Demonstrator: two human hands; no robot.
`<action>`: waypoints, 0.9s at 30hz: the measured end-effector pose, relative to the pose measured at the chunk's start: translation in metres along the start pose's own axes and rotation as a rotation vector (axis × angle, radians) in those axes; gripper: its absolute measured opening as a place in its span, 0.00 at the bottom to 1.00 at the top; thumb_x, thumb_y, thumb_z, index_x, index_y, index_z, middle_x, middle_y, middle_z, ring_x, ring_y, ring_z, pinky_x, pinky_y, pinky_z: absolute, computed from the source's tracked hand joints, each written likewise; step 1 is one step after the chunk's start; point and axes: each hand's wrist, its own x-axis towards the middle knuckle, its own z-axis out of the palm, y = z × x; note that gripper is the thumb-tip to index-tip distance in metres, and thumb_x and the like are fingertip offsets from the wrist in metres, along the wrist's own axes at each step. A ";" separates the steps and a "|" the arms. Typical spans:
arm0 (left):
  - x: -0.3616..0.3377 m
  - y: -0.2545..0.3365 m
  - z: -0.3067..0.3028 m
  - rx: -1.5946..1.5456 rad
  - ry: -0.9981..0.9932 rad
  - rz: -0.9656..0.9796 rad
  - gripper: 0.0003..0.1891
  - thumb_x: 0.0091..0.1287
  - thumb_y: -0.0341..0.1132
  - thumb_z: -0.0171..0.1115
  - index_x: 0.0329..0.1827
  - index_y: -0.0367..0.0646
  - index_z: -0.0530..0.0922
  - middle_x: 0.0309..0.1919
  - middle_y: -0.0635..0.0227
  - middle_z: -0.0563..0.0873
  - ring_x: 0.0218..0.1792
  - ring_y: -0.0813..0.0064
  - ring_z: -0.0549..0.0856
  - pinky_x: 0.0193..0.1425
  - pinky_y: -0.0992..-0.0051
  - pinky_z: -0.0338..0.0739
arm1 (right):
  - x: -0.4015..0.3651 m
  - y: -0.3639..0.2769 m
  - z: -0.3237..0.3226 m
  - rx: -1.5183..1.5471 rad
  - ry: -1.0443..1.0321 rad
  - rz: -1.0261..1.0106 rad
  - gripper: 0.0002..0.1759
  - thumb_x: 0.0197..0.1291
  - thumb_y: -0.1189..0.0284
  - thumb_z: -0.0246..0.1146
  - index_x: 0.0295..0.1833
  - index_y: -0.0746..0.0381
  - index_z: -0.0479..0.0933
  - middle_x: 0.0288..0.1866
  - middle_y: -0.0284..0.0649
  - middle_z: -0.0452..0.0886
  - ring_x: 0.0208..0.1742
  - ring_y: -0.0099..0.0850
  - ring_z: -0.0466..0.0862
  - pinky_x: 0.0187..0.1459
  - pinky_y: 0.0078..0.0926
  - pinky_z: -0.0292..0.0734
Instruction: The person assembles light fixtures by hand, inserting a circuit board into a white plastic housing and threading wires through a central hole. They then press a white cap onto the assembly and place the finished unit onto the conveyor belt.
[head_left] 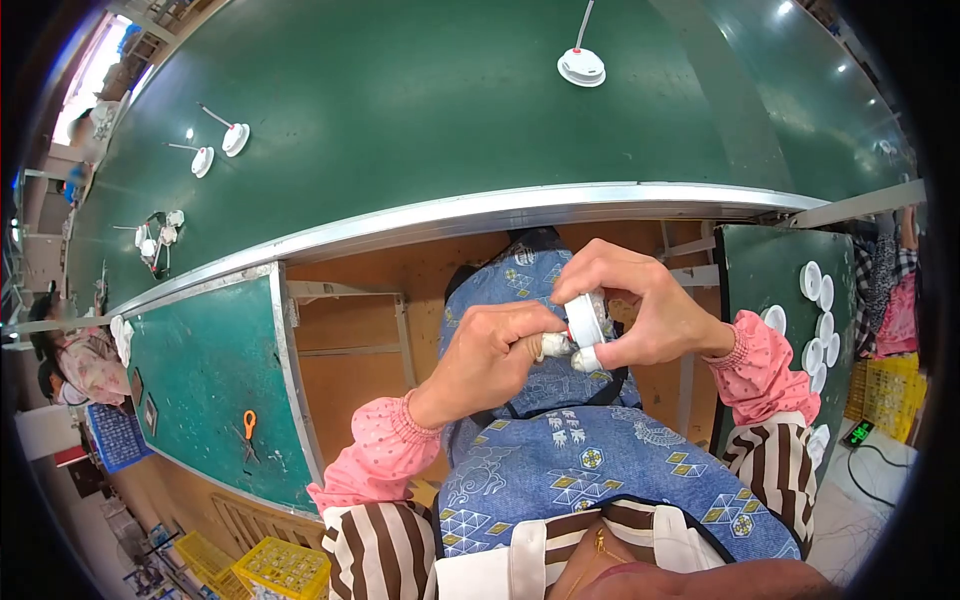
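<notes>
Both my hands meet over my lap, above a blue patterned apron [590, 450]. My right hand [640, 305] pinches a small white round cap-like part [584, 322] between thumb and fingers. My left hand [490, 355] is curled against the same part from the left, its fingertips wrapped in pale tape and touching it. Pink dotted sleeve covers sit on both wrists. Exactly how the part's pieces fit together is hidden by my fingers.
A wide green conveyor belt [420, 100] with a metal rim runs across the top, carrying white discs with stems [581, 66], [234, 136]. A green side table [200, 370] at left holds orange scissors [249, 424]. Several white caps [818, 330] lie at right. Yellow crates [283, 567] stand below. Another person [80, 360] sits far left.
</notes>
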 end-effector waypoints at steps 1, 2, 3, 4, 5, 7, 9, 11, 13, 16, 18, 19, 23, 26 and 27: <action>-0.001 -0.005 0.001 -0.028 -0.005 -0.014 0.08 0.63 0.20 0.61 0.42 0.36 0.85 0.30 0.58 0.87 0.29 0.64 0.86 0.35 0.70 0.79 | -0.001 0.002 0.000 0.011 -0.008 0.009 0.28 0.40 0.75 0.74 0.53 0.61 0.82 0.50 0.36 0.80 0.54 0.30 0.81 0.49 0.26 0.77; 0.000 -0.008 0.002 -0.052 -0.009 -0.025 0.08 0.64 0.20 0.61 0.43 0.36 0.85 0.29 0.59 0.87 0.28 0.66 0.86 0.35 0.71 0.78 | -0.002 0.004 0.002 0.081 0.004 0.045 0.28 0.41 0.74 0.74 0.54 0.61 0.82 0.51 0.36 0.80 0.54 0.29 0.81 0.50 0.26 0.77; 0.001 -0.008 0.001 -0.097 -0.024 -0.087 0.07 0.66 0.20 0.60 0.43 0.35 0.85 0.29 0.62 0.86 0.29 0.72 0.84 0.35 0.74 0.78 | -0.003 0.007 0.005 0.150 0.018 0.077 0.28 0.41 0.73 0.74 0.54 0.61 0.82 0.51 0.36 0.80 0.55 0.29 0.81 0.51 0.26 0.78; 0.000 -0.008 0.001 -0.144 -0.041 -0.151 0.07 0.68 0.20 0.59 0.43 0.34 0.85 0.29 0.66 0.86 0.29 0.77 0.83 0.35 0.77 0.77 | -0.005 0.008 0.008 0.221 0.034 0.114 0.28 0.41 0.73 0.74 0.55 0.60 0.82 0.52 0.35 0.80 0.55 0.28 0.81 0.51 0.26 0.78; -0.002 -0.008 0.003 -0.195 -0.062 -0.218 0.07 0.71 0.20 0.59 0.42 0.34 0.85 0.29 0.69 0.86 0.30 0.83 0.82 0.34 0.79 0.76 | -0.005 0.007 0.007 0.178 0.035 0.131 0.28 0.42 0.72 0.73 0.55 0.61 0.82 0.53 0.35 0.80 0.55 0.28 0.81 0.52 0.27 0.79; -0.005 -0.004 0.006 -0.286 -0.057 -0.280 0.08 0.72 0.21 0.57 0.43 0.34 0.85 0.29 0.70 0.86 0.30 0.84 0.82 0.34 0.80 0.76 | -0.004 0.004 0.002 0.088 0.030 0.155 0.29 0.42 0.72 0.73 0.56 0.61 0.82 0.54 0.36 0.80 0.56 0.28 0.81 0.54 0.29 0.80; -0.004 -0.006 0.006 -0.308 -0.060 -0.301 0.08 0.72 0.21 0.57 0.43 0.34 0.85 0.29 0.70 0.86 0.30 0.84 0.81 0.34 0.80 0.76 | -0.005 0.008 0.004 0.174 0.013 0.201 0.30 0.43 0.71 0.73 0.57 0.61 0.81 0.55 0.36 0.80 0.55 0.28 0.81 0.54 0.31 0.80; -0.004 -0.017 0.007 -0.262 -0.059 -0.281 0.08 0.72 0.21 0.57 0.43 0.34 0.86 0.30 0.70 0.86 0.30 0.84 0.82 0.34 0.80 0.76 | -0.005 0.015 0.009 0.260 0.010 0.233 0.31 0.43 0.71 0.73 0.59 0.62 0.80 0.55 0.37 0.80 0.54 0.30 0.83 0.55 0.33 0.80; -0.001 -0.025 0.006 -0.170 -0.023 -0.188 0.07 0.70 0.22 0.59 0.44 0.34 0.86 0.33 0.69 0.88 0.32 0.83 0.82 0.35 0.79 0.76 | -0.004 0.021 0.012 0.345 0.032 0.261 0.34 0.43 0.72 0.73 0.61 0.63 0.78 0.54 0.39 0.80 0.53 0.34 0.84 0.54 0.34 0.81; 0.007 -0.039 0.000 0.292 0.088 0.203 0.10 0.67 0.24 0.62 0.50 0.37 0.85 0.40 0.65 0.88 0.32 0.77 0.84 0.36 0.75 0.77 | 0.000 0.009 0.017 -0.160 0.194 0.071 0.37 0.42 0.72 0.74 0.63 0.63 0.75 0.53 0.45 0.80 0.50 0.44 0.85 0.53 0.36 0.81; 0.013 -0.036 -0.005 0.503 0.128 0.339 0.16 0.65 0.26 0.65 0.56 0.38 0.83 0.45 0.62 0.88 0.31 0.73 0.84 0.35 0.73 0.76 | 0.000 0.006 0.020 -0.373 0.264 -0.065 0.40 0.40 0.75 0.76 0.64 0.64 0.73 0.52 0.49 0.79 0.51 0.50 0.83 0.51 0.40 0.82; 0.011 -0.026 -0.006 0.513 0.127 0.292 0.19 0.64 0.27 0.66 0.59 0.38 0.81 0.46 0.62 0.88 0.31 0.73 0.84 0.35 0.73 0.76 | 0.000 0.006 0.022 -0.452 0.292 -0.105 0.40 0.39 0.76 0.76 0.64 0.64 0.72 0.52 0.49 0.79 0.51 0.50 0.83 0.51 0.41 0.82; 0.001 -0.012 0.022 0.033 0.186 -0.180 0.31 0.61 0.28 0.72 0.69 0.35 0.73 0.49 0.59 0.87 0.32 0.78 0.81 0.37 0.73 0.78 | 0.004 -0.002 0.026 -0.633 0.304 -0.213 0.43 0.36 0.81 0.75 0.65 0.66 0.71 0.55 0.49 0.78 0.54 0.50 0.81 0.50 0.43 0.81; -0.001 -0.021 0.028 -0.278 0.243 -0.129 0.28 0.69 0.28 0.66 0.71 0.33 0.69 0.55 0.58 0.83 0.46 0.76 0.85 0.46 0.73 0.83 | 0.006 -0.018 0.015 -0.563 0.338 -0.283 0.39 0.38 0.84 0.72 0.63 0.66 0.73 0.55 0.49 0.78 0.52 0.49 0.81 0.48 0.41 0.81; -0.001 -0.022 0.029 -0.418 0.279 -0.100 0.27 0.72 0.28 0.64 0.71 0.32 0.68 0.58 0.57 0.82 0.51 0.75 0.85 0.49 0.72 0.84 | 0.002 -0.017 0.013 -0.522 0.375 -0.283 0.37 0.39 0.84 0.71 0.62 0.66 0.74 0.54 0.49 0.78 0.51 0.48 0.81 0.47 0.40 0.81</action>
